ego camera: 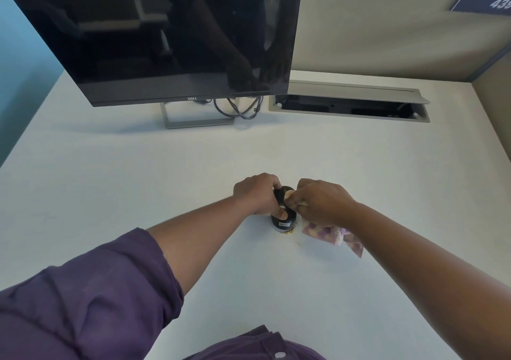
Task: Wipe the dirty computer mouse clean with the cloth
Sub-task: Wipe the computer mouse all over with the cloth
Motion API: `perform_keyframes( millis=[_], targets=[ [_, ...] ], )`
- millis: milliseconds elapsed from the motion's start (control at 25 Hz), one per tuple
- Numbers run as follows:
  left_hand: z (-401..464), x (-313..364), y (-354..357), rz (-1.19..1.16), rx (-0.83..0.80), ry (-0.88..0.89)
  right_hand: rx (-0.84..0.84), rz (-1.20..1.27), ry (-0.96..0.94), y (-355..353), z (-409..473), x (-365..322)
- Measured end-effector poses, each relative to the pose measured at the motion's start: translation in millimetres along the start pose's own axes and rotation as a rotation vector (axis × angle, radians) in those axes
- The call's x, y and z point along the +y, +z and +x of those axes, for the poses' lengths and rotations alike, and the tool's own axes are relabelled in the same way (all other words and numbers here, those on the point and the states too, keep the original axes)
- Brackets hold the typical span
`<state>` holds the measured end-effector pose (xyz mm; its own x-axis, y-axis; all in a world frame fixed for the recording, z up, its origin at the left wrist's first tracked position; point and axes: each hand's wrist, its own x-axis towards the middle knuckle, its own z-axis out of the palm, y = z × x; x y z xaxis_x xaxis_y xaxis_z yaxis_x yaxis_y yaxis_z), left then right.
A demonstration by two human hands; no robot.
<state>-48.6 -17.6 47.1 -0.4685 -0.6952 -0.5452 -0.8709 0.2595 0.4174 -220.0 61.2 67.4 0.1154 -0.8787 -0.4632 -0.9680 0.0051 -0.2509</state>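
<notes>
Both hands work the small, glossy black plastic computer mouse (282, 216) on the white tabletop (193, 171): left hand (255, 193) clamps its likely slippery sides, right hand (320, 203) pinches the soft purple-and-cream cloth (329, 234) against its top.

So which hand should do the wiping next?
The right hand: it already grips the cloth against the mouse. The left hand holds the mouse steady.

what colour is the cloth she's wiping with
The cloth is checked in purple and pale cream, seen best in the head view under the right hand.
</notes>
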Motion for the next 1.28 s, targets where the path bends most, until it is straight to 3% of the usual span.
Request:
perform_keyframes(
  millis=[800,1040,1280],
  targets=[
    [4,0,-1,-0.008,-0.02,0.002,0.052,0.177,0.114,13,10,2],
    [4,-1,0,-0.005,-0.009,0.003,0.049,0.132,0.132,5,9,13],
    [4,0,0,-0.009,-0.015,0.002,0.094,0.292,0.121,11,12,-2]
  ],
)
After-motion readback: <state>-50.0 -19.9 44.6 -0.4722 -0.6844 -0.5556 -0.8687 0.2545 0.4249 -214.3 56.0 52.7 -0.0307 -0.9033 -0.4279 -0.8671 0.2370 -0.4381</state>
